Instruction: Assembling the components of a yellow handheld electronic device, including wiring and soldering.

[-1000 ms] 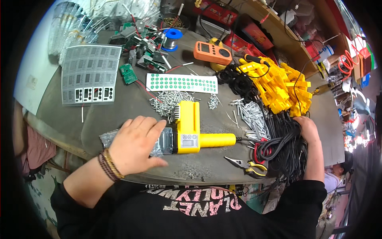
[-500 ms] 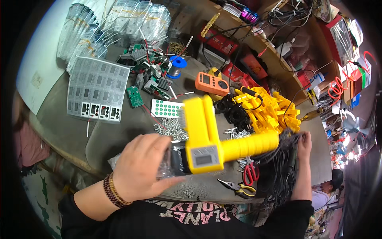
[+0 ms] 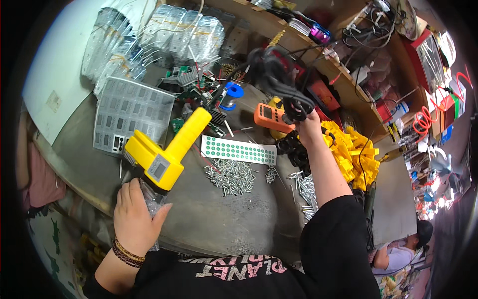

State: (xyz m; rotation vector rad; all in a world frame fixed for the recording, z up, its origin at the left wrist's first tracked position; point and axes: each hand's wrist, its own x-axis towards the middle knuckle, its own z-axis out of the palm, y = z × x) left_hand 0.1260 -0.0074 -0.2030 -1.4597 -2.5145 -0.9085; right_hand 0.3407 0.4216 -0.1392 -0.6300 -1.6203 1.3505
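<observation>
The left hand (image 3: 135, 214) grips the yellow tool (image 3: 164, 152), lifted off the bench (image 3: 239, 219); the right hand (image 3: 308, 127) holds up its black cord (image 3: 276, 79), not yet stowed.

clear packets (image 3: 149, 35) top left, orange meter screen (image 3: 263, 113)

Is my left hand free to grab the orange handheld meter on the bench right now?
Probably not: the left hand grips the yellow plastic heat gun by its clear end, and the orange handheld meter lies far across the bench, nearer the right hand.

orange multimeter (image 3: 269, 117), blue solder spool (image 3: 231, 93) — loose screws (image 3: 230, 175)
</observation>
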